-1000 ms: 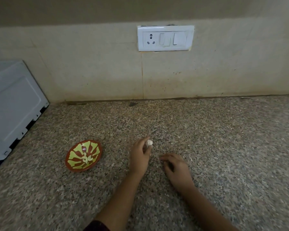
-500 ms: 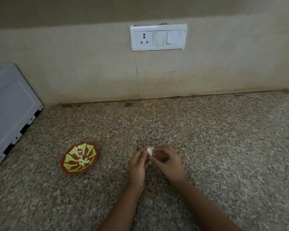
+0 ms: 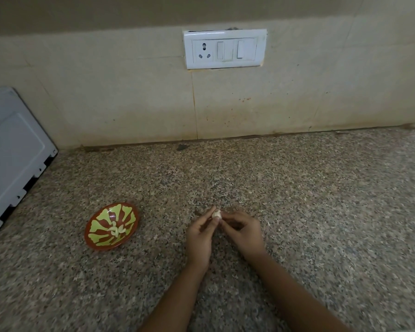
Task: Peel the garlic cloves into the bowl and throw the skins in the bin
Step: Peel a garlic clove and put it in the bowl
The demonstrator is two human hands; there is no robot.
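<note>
A small whitish garlic clove [image 3: 216, 214] is pinched between the fingertips of both hands just above the speckled granite counter. My left hand [image 3: 200, 236] holds it from the left, my right hand [image 3: 243, 232] from the right. A red bowl [image 3: 98, 219] with a yellow-green pattern sits on the counter to the left of my hands, with a few pale peeled cloves [image 3: 117, 230] in its middle. No bin is in view.
A white appliance [image 3: 12, 154] stands at the left edge against the tiled wall. A white socket and switch plate [image 3: 224, 49] is on the wall above. The granite counter [image 3: 321, 200] stretches to the right.
My right hand moved from the counter up to the clove in my left hand, and both hands now pinch it together. The view shifted slightly.
</note>
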